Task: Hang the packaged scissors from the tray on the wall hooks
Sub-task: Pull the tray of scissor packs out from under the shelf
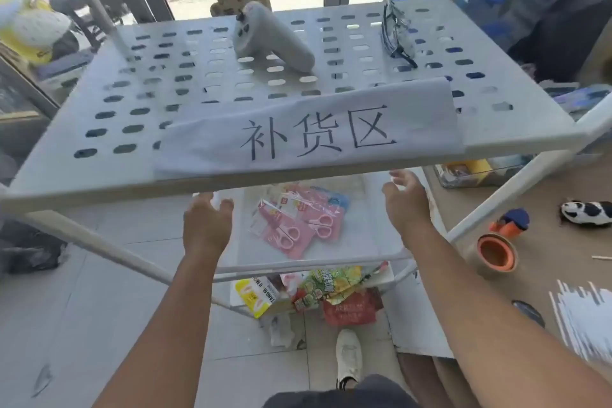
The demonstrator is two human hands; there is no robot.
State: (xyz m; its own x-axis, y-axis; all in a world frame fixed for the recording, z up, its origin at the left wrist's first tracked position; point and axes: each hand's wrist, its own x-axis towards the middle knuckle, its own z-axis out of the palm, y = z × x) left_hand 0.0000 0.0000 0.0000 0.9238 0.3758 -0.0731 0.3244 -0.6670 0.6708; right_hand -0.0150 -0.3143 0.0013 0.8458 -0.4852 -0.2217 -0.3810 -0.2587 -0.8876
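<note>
Two bare arms reach forward beneath the perforated top shelf of a white cart, toward the tray one level down. The left hand has its fingers half curled and holds nothing; the right hand is spread, palm inward, also unladen. Between them, on the tray, lie the packaged scissors, pink-handled on pink cards, untouched. A paper sign taped over the shelf's front edge reads "补货区". Snack packets crowd the lowest tier, their print too small to read.
</note>
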